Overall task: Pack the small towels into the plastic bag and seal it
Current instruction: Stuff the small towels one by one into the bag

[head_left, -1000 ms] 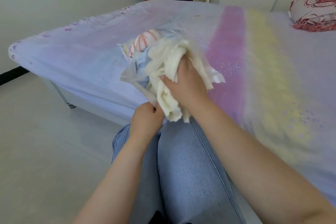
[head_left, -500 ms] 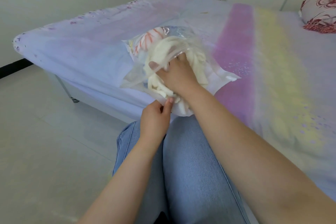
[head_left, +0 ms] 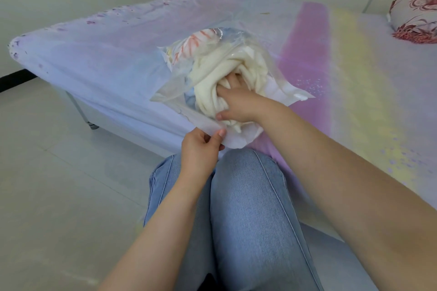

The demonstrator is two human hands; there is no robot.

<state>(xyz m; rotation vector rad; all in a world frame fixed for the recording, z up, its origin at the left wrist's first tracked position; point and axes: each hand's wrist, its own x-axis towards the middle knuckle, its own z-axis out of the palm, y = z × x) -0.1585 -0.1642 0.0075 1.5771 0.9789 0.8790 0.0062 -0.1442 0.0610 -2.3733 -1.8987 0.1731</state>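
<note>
**Right hand deeper in the bag**

Pushed further in since a moment ago, the right hand buries its fingers in the cream towel inside the plastic bag on the bed. The left hand pinches the bag's near edge.

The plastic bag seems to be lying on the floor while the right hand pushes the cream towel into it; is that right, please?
Not quite: in the head view the plastic bag lies on the bed, not the floor. The right hand does push the cream towel into it.

Glossy clear plastic bag; soft matt cream cloth towel; smooth cotton bedsheet
</note>
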